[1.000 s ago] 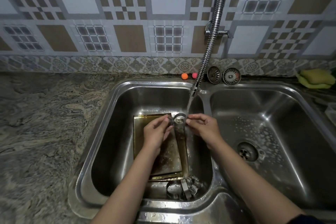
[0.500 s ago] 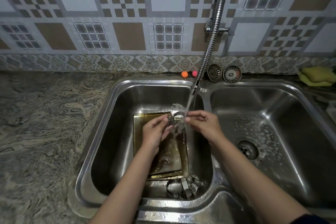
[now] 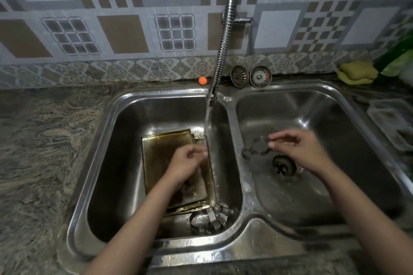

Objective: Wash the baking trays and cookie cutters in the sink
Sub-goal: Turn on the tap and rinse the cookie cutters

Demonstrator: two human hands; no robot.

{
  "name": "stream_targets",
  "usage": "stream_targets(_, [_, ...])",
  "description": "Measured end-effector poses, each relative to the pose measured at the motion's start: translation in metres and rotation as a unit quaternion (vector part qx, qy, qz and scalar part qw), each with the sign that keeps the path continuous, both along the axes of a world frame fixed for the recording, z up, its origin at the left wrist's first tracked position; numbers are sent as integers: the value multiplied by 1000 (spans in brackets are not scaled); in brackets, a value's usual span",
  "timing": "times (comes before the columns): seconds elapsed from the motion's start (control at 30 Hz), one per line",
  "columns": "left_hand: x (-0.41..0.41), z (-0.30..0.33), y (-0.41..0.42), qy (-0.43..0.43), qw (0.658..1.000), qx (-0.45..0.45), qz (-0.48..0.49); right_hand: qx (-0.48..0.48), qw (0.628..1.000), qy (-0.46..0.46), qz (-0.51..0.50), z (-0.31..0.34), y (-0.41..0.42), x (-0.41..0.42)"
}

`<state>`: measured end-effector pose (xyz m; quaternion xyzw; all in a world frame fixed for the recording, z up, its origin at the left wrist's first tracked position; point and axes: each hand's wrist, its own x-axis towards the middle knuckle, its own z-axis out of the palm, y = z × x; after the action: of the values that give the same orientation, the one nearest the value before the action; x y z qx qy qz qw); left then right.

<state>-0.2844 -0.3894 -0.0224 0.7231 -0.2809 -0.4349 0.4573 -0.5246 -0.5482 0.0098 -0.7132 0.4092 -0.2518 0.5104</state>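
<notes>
Two basins made up the steel sink (image 3: pixel 241 250) in front of you, and your hands were split between them. Your right hand (image 3: pixel 299 152) was over the right basin, just far of the drain (image 3: pixel 283 165), with the fingertips pinched on the edge of a round, scalloped cookie cutter (image 3: pixel 257 146) that hung out to the left of the hand; the cutter was blurred, so its exact shape was hard to read. Your left hand (image 3: pixel 185 163) was over the left basin, fingers loosely curled and holding nothing that I could make out, right beside the stream of water (image 3: pixel 207 127) that fell from the flexible faucet (image 3: pixel 221 47). Under that hand lay the stacked baking trays (image 3: pixel 161 149), gold-toned and flat on the basin floor. More cookie cutters (image 3: pixel 210 216) sat in a small heap at the near right corner of the left basin, touching the near edge of the trays. Two strainer plugs (image 3: pixel 250 76) leaned against the tiled wall behind the sink, with a small orange ball (image 3: pixel 202 81) to their left and a yellow sponge (image 3: pixel 357 72) far to the right.
</notes>
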Motion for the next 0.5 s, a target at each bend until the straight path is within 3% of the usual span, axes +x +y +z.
stream_targets(0.13, [-19,-34,22,-39,969,147,-195,-29,966,246,75,-30,-2,-24])
stream_targets(0.23, [-29,-56,31,-27,938,234,-255,-18,916,371,148,-59,5,-23])
stream_targets(0.37, [-38,-71,34,12,935,247,-254,2,875,436,210,-88,9,-14])
stream_targets(0.5, [-43,-75,33,67,934,270,-223,-8,865,450,223,-105,6,-5])
